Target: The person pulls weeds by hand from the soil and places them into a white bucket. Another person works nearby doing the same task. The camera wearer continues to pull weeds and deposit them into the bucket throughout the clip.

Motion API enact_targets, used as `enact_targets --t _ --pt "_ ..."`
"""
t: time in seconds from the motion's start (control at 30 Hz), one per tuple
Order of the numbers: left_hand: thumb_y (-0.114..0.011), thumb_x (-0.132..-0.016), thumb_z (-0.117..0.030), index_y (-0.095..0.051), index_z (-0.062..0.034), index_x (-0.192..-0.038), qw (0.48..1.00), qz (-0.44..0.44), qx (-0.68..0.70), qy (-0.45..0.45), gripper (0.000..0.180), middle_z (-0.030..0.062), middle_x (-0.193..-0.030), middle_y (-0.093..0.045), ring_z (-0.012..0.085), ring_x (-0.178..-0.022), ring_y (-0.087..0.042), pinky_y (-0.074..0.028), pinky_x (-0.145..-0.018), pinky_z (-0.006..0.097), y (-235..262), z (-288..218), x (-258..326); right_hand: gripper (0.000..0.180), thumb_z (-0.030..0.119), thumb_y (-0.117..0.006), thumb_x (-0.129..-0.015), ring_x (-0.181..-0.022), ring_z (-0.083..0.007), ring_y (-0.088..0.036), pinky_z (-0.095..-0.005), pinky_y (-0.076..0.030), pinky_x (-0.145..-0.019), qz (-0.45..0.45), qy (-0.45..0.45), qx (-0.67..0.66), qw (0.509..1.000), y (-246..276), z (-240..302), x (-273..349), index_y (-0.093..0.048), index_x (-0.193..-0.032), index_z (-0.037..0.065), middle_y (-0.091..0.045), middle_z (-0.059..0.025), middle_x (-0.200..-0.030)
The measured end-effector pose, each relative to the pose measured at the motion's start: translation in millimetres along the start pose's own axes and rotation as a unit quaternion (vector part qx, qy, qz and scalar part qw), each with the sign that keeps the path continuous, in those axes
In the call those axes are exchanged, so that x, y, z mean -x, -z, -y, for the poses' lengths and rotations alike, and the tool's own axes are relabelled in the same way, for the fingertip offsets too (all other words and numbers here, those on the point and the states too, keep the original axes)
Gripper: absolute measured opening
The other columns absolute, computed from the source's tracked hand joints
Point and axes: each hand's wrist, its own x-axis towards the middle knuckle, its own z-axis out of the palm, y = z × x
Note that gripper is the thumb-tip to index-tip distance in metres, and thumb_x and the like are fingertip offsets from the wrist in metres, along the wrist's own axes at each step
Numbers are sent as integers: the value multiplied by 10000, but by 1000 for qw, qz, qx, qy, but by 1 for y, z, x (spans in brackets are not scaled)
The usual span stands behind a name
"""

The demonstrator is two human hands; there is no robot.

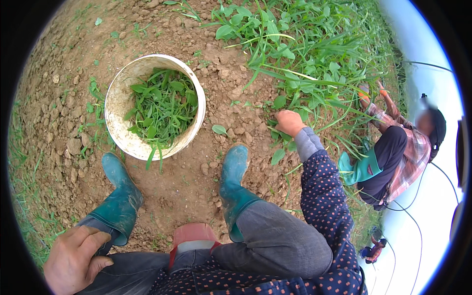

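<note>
My right hand [290,123] is closed at the edge of the green patch, low over the soil. Broad leaves [278,156] stick out just below its fingers; the stems inside the grip are hidden. Bent loosely over my left knee, my left hand [73,258] holds nothing, its thumb apart from the fingers. A round white bucket [114,110], stained with soil, stands in front of my boots. Picked leafy greens [164,105] and grass-like blades fill part of it, and a few blades hang over its near rim.
My green rubber boots [235,164] stand apart on crumbly brown soil [182,196]. Dense greens [314,54] spread at the far right. A co-worker [400,152] in a plaid shirt squats at the right; another person [374,251] is farther off. A red seat [194,232] shows between my legs.
</note>
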Motion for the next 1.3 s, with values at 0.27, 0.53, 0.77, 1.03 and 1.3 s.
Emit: enact_targets --t 0.27,0.53,0.77,1.03,1.3 --pt "-751 -674 -274 -593 -31 -988 999 11 8 29 427 139 -896 -601 333 -747 -591 -470 -631 399 0 -3 0 204 138 -572 -757 -925 -314 -661 -406 -536 -785 18 -39 -15 999 2 4 -8 -690 -894 42 -678 -165 -976" --pt "-737 -685 -302 -591 -39 -1000 999 18 -15 29 435 135 -912 -596 339 -788 -584 -462 -682 402 2 -4 0 212 202 -631 -758 -875 -331 -666 -411 -539 -755 -24 -33 -13 999 -10 -7 -2 -679 -879 34 -679 -166 -932" --pt "-725 -689 -322 -591 -43 -998 999 14 -18 32 437 122 -907 -592 326 -780 -583 -456 -690 398 2 -4 1 215 224 -658 -742 -849 -331 -670 -412 -544 -725 -68 -33 -27 997 -21 -12 -1 -678 -847 37 -677 -174 -892" --pt "-716 -699 -319 -588 -47 -1009 999 -6 -33 19 432 110 -906 -589 322 -785 -575 -446 -694 391 2 -6 5 179 109 -537 -795 -842 -290 -686 -401 -547 -702 -30 -67 16 997 -12 7 -8 -704 -844 64 -697 -148 -907" --pt "-715 -694 -334 -586 -40 -1011 999 9 -34 14 451 120 -914 -592 333 -816 -578 -456 -714 397 2 -1 9 181 124 -529 -801 -814 -272 -691 -376 -543 -664 -39 -41 82 995 -16 11 -4 -701 -823 76 -698 -141 -885"
